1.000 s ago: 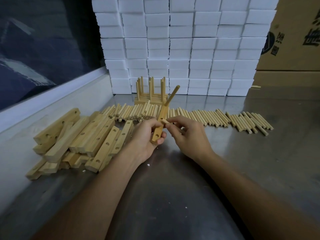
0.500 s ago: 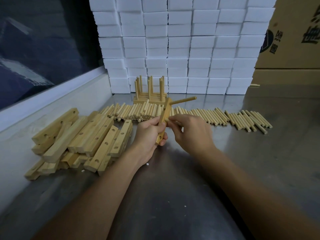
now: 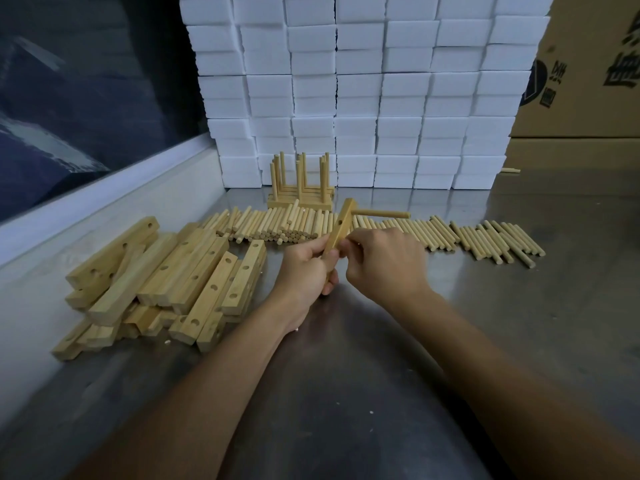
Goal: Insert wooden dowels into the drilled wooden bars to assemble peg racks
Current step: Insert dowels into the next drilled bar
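Steel table [image 3: 346, 393], left hand [image 3: 304, 268] gripping drilled bar [image 3: 341, 225], 1 dowel [image 3: 381, 213] seated, right hand [image 3: 384, 261] fingers pinching the bar

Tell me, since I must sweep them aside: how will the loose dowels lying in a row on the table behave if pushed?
The loose dowels look round and smooth, so they would probably roll on the shiny metal table. They lie side by side, so one push likely shifts several. They look stiff and light, unlikely to bend.

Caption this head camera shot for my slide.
Left hand grips a drilled bar with one dowel seated; right hand works at it.
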